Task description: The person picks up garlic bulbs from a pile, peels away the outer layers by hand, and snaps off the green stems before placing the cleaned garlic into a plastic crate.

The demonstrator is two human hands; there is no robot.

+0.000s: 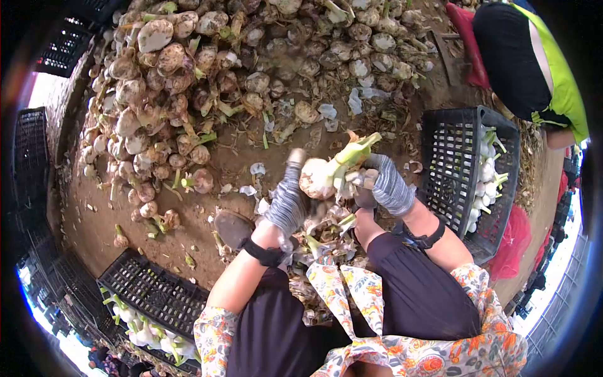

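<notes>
Outdoors, on a dirt floor [94,220] strewn with husks, a seated person works a single bulb [316,178] held up between both gloved hands, just above the knees. The left hand [287,200], in a grey striped glove, closes around the bulb's left side, its fingers pressed to the muddy skin. The right hand [384,185], gloved alike, is curled tight about the neck where the green stalk [355,152] leaves the bulb; the stalk juts up and away to the right. Whether that hand also holds a tool cannot be told. Black straps circle both wrists.

Papery peelings [326,234] lie heaped below the hands, between the person's legs, beside a dark shoe [232,227]. A flowered garment [352,292] covers the lap.

Beyond the hands, a broad pile of unpeeled bulbs [182,81], brown with soil, fills the upper left of the ground. To the right stands a black plastic crate [449,135] holding clean white bulbs [487,173] with trimmed green tops; a red mesh sack [512,242] lies against its lower side. A second black crate [151,289] at lower left also holds white trimmed bulbs. A co-worker [521,63] in black and bright yellow-green sits at upper right, near the first crate
</notes>
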